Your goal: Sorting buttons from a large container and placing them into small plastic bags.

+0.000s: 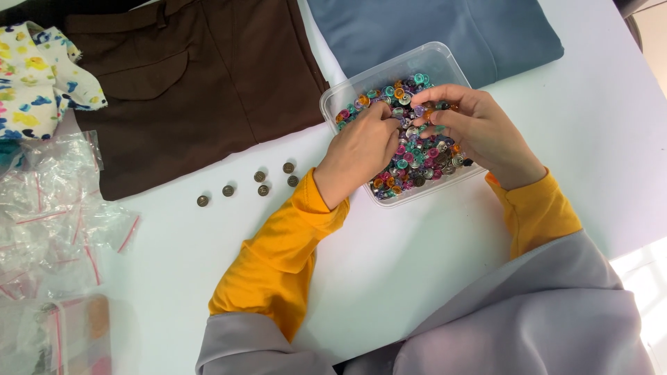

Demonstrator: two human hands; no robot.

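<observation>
Both hands are working inside a clear plastic rectangular tub (445, 59) of mixed coloured metal buttons (410, 149). Left hand (358, 153) is lying curled, fingertips buried in the buttons; grip cannot be told. Right hand (472, 128) is pinching, fingers bent over the pile. Six bronze round buttons (258, 182) are lying on the white surface (389, 278) just left of the left hand. Brown trousers (194, 83) are lying beyond them.

multicoloured buttons (410, 149), brown trousers (201, 83), blue-grey cloth (445, 35), orange sleeves (278, 257), white table (389, 278).
</observation>
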